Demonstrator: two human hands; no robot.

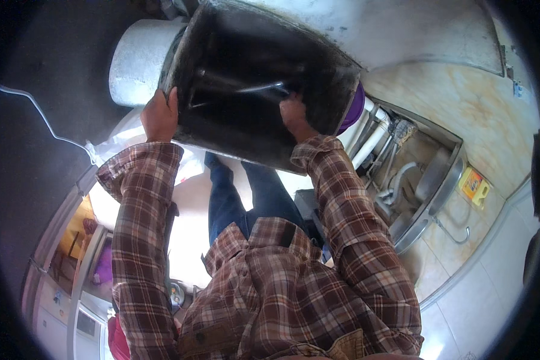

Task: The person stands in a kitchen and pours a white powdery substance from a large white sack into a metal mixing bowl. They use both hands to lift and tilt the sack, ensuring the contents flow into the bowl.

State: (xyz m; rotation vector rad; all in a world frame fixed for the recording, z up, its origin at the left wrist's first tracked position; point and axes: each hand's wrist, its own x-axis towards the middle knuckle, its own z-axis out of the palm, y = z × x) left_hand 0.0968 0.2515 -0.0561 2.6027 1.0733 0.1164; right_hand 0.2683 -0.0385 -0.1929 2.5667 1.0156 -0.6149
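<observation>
A large, dark, open rectangular metal box (243,121) with a grimy rim is tilted in front of me. My left hand (161,116) grips its left rim, the thumb on the near face and the fingers behind the edge. Inside, my right hand (293,114) is curled in a fist close to the dark inner surface. A slim shiny metal tool (260,87) extends leftward from that fist; its exact kind is too dim to make out. Deep shadow hides most of the interior and some of my right fingers.
Behind the box at left is a pale metal cylindrical vessel (137,63). A purple basin (354,110) shows past its right edge. Farther right are white pipes (370,143), a steel sink (443,180) with a tap (454,236), and a yellow package (474,186). A white cord (49,126) hangs at left.
</observation>
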